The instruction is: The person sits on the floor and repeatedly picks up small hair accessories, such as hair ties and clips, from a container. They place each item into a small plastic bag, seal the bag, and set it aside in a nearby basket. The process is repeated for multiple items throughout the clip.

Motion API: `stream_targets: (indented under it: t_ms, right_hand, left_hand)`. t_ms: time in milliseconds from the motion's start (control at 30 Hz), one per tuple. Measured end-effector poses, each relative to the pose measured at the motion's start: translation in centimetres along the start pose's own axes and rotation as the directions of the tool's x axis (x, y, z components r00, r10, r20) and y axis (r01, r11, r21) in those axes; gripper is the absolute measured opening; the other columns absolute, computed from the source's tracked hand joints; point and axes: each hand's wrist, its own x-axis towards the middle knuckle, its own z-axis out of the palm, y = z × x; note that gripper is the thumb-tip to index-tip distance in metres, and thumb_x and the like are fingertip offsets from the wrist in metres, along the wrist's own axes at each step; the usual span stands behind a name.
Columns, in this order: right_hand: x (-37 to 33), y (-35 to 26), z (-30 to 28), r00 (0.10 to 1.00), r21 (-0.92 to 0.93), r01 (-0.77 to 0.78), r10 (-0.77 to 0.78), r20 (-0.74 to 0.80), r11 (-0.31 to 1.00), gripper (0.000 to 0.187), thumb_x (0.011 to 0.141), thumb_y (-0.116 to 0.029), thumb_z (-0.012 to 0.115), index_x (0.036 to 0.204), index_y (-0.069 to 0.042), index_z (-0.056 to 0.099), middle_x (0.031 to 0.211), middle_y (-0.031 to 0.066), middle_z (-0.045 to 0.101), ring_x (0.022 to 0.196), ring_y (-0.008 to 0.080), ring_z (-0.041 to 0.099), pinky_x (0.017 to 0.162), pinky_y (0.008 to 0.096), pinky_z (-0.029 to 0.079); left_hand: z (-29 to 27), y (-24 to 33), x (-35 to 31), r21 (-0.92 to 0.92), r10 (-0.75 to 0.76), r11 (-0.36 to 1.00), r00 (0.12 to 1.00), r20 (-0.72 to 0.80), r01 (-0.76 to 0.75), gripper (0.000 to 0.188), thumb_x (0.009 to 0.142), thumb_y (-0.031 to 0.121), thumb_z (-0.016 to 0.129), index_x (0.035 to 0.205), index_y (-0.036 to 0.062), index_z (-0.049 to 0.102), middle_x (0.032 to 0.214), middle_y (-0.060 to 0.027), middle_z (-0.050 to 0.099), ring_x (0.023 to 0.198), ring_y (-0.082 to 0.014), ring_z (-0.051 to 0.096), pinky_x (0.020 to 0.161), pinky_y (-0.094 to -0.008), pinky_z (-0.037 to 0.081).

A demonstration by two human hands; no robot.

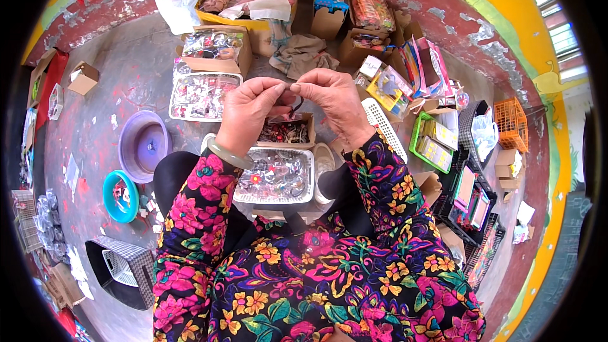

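My left hand point(247, 111) and my right hand point(335, 102) are raised close together over the boxes in front of me. Thumb and forefinger of each are pinched, with the tips nearly meeting. Between them a thin dark band point(296, 107) hangs in a curve, with a small pinkish piece at its lower end; its exact kind is too small to make out. Below stands a cardboard box point(311, 133) of small dark and red pieces. Nearer my lap, a white plastic basket point(310, 180) contains several small clear-wrapped items.
Another white basket point(172, 104) of wrapped items stands at the left, before a filled carton point(244, 66). Purple point(161, 120) and turquoise point(107, 193) basins sit further left. On the right are a green tray point(415, 136), a black crate point(472, 237) and an orange crate point(512, 125).
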Motion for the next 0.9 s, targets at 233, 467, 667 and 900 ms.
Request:
stream_targets:
  t_ms: [233,467,667,900]
  right_hand:
    - [0.0,-0.3,-0.2,0.999,-0.002,0.017,-0.017,-0.036,1.000,0.010,0.077,-0.008,0.067,0.082,0.001,0.068,0.075,0.0022,0.065,0.068,0.0059,0.055,0.063,0.0198,0.043]
    - [-0.1,-0.8,-0.7,0.999,-0.004,-0.022,0.022,-0.048,1.000,0.011,0.074,-0.008,0.069,0.081,0.000,0.066,0.073,0.0025,0.064,0.069,0.0067,0.055,0.066,0.0203,0.042]
    - [-0.1,-0.8,-0.6,0.999,-0.005,0.017,-0.017,-0.045,1.000,0.011,0.077,-0.011,0.068,0.076,-0.001,0.065,0.069,-0.0018,0.060,0.065,0.0038,0.050,0.059,0.0190,0.039]
    - [0.5,-0.2,-0.9,0.993,0.174,0.047,-0.027,-0.116,0.984,0.014,0.078,-0.014,0.068,0.081,-0.001,0.064,0.075,-0.0011,0.060,0.071,0.0042,0.050,0.064,0.0185,0.040]
  left_hand:
    - [-0.6,0.3,0.0,-0.088,-0.048,0.995,0.998,0.042,0.051,0.018,0.091,0.012,0.048,0.097,-0.0017,0.059,0.088,-0.0115,0.064,0.082,-0.0195,0.065,0.067,-0.0242,0.054]
    - [-0.7,0.2,-0.1,-0.128,-0.044,0.991,0.998,0.049,0.050,0.019,0.091,0.013,0.048,0.098,-0.0014,0.058,0.088,-0.0126,0.064,0.082,-0.0204,0.065,0.067,-0.0243,0.054]
    - [-0.8,0.1,-0.1,-0.151,-0.039,0.987,0.998,0.057,0.047,0.019,0.092,0.013,0.048,0.098,-0.0015,0.058,0.088,-0.0131,0.064,0.083,-0.0204,0.064,0.068,-0.0243,0.054]
    - [-1.0,0.1,0.1,-0.202,-0.016,0.979,1.000,-0.016,0.013,0.020,0.092,0.014,0.047,0.098,-0.0018,0.058,0.089,-0.0122,0.064,0.084,-0.0199,0.064,0.070,-0.0245,0.054]
